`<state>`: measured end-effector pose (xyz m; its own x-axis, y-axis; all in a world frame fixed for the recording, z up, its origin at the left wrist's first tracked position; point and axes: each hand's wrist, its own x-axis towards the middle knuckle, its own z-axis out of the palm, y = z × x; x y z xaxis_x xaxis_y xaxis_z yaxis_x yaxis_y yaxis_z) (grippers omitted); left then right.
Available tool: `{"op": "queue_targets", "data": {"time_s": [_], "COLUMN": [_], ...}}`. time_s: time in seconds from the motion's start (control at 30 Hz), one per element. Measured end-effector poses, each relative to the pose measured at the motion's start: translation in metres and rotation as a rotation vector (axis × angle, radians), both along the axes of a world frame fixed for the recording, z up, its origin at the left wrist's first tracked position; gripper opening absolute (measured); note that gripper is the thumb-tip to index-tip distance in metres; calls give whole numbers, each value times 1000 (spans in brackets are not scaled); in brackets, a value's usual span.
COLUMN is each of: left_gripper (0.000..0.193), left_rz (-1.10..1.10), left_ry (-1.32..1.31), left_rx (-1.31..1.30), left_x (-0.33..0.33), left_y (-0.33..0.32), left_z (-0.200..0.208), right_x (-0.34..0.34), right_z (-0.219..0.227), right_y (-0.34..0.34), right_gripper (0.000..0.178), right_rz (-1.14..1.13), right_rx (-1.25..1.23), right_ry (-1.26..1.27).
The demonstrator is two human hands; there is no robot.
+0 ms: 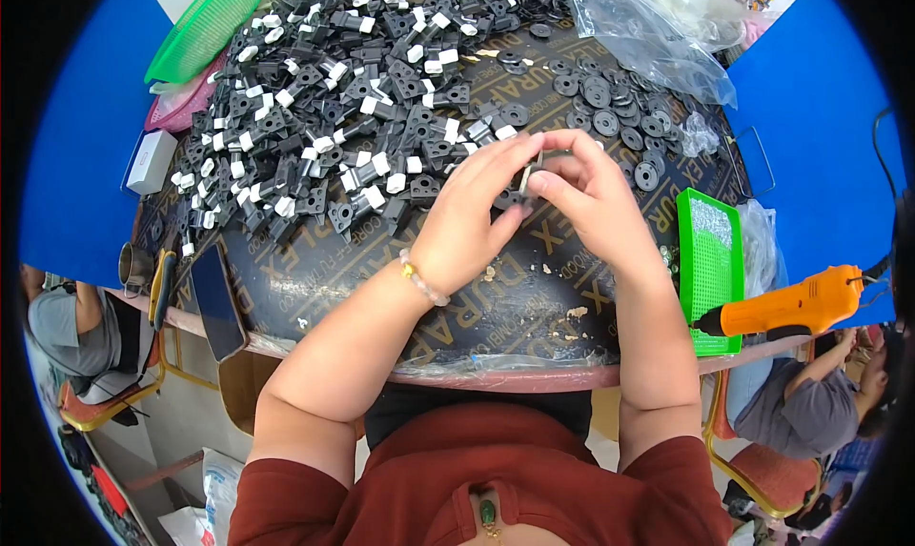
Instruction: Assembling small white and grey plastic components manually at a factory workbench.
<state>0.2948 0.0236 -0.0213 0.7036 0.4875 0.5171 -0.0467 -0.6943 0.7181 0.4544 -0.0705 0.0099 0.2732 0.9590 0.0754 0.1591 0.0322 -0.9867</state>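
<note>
The person's left hand point(477, 208) curls in from the left with thumb and fingers pinching a small dark piece with a pale strip point(526, 177), held up over the middle of the table point(515, 308); the right hand point(605, 198) closes on it from the other side, thumb bent across, though the fingers hide much of the grip. I'd say a light pinch suits so small a piece, one hand bracing while the other adjusts, square and low over the board so a slip drops nothing far. At the table's far left corner a green mesh plastic basket point(205, 27) leans above a pink plastic basket point(191, 103), with a small white box point(151, 163) on the left edge and a flat dark slab like a phone point(219, 303) at the near left. Black plastic parts with white caps point(372, 89) heap from there across to the far edge; flat black round discs point(597, 93) and a clear plastic bag point(667, 41) lie toward the far right corner. By the right edge sits a shallow green plastic tray point(710, 265), an orange power driver point(791, 303) over its near end. Blue panels point(820, 89) flank the table, and co-workers point(810, 403) sit behind on both sides.
</note>
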Motion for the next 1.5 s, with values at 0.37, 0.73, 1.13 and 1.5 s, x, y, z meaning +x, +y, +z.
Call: {"op": "queue_targets", "data": {"time_s": [0.37,0.73,1.13,1.5], "left_gripper": [49,47,43,27], "left_rz": [-252,-385,-387,-175], "left_ry": [-286,-185,-158,-242], "left_rx": [-1130,-1303,-1374,-1363], "left_x": [0,1,0,-2], "left_y": [0,-10,0,11], "left_z": [3,1,-5,3], "right_x": [26,9,-2,32], "right_z": [10,2,22,-26], "right_y": [-90,-85,13,4], "right_gripper": [8,12,13,30], "right_rz": [-183,-273,10,-244], "right_rx": [-526,-293,-107,-12], "right_ry": [-1107,-724,-282,-1308]}}
